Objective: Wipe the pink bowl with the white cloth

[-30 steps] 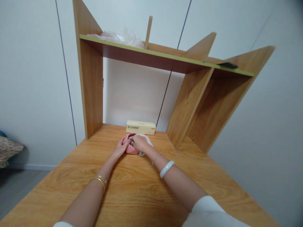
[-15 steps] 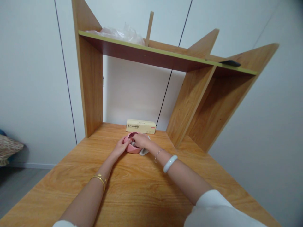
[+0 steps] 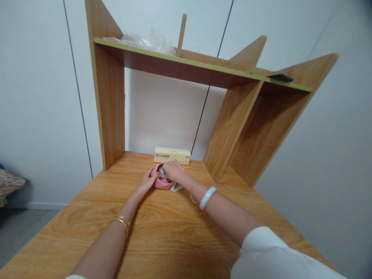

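A pink faceted bowl stands on the desk, tilted slightly toward me. My left hand grips its left rim, thumb over the edge. Reaching into the bowl from the right, my right hand has its fingers closed on a crumpled grey-white cloth, pressed near the inner wall. The fingertips are partly hidden by the hand itself. A flat whitish piece lies against the bowl's right side under my right wrist; I cannot tell whether it belongs to the cloth.
Behind the bowl a long cream box with printed characters rests on the wooden desk. A wooden shelf unit rises at the back, with a clear plastic bag and a flat dark object on top.
My right hand has shifted slightly up and toward the bowl's back, with the grey-white cloth moving along. My left hand keeps its place on the rim.
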Demonstrator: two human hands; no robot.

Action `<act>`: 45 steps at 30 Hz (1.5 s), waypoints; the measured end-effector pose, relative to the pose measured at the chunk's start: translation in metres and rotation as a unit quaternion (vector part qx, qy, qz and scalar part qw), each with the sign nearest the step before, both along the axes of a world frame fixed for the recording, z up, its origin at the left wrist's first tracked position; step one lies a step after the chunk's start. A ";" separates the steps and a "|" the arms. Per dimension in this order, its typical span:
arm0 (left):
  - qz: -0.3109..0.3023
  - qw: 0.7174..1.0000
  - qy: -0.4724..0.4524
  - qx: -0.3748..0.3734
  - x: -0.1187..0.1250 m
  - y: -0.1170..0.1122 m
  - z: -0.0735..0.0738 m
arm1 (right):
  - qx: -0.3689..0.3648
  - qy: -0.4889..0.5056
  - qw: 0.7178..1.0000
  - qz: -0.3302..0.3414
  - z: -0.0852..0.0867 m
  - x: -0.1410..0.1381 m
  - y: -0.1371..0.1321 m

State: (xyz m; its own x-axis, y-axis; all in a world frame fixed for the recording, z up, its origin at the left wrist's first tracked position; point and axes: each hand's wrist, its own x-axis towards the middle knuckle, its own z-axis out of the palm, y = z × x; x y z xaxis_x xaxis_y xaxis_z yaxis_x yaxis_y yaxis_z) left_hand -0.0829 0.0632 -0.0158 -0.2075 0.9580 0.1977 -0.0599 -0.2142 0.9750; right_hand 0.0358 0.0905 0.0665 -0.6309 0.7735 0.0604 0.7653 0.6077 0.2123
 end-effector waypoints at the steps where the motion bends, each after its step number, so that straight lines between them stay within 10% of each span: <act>1: 0.002 1.000 0.001 0.003 0.000 0.000 0.000 | 0.002 0.009 1.000 -0.001 0.000 0.000 0.000; 12: -0.028 1.000 -0.013 0.008 0.001 -0.003 0.005 | -0.045 0.085 0.995 -0.019 -0.005 0.003 0.001; 18: -0.040 0.999 -0.017 0.010 -0.002 -0.003 0.003 | -0.149 0.037 0.982 0.109 -0.002 0.008 -0.002; 29: -0.048 0.998 -0.033 -0.007 -0.001 -0.001 0.000 | 0.045 -0.034 0.998 -0.004 0.001 0.000 -0.010; 45: -0.067 0.998 0.003 -0.007 -0.003 -0.009 0.006 | 0.043 -0.001 0.999 0.020 0.000 0.014 0.000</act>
State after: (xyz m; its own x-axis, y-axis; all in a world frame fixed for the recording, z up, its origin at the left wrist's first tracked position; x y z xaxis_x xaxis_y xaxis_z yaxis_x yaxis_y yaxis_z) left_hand -0.0862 0.0544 -0.0097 -0.0768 0.9798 0.1845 -0.0815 -0.1906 0.9783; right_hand 0.0496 0.0901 0.0667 -0.6616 0.7394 0.1248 0.7401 0.6171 0.2671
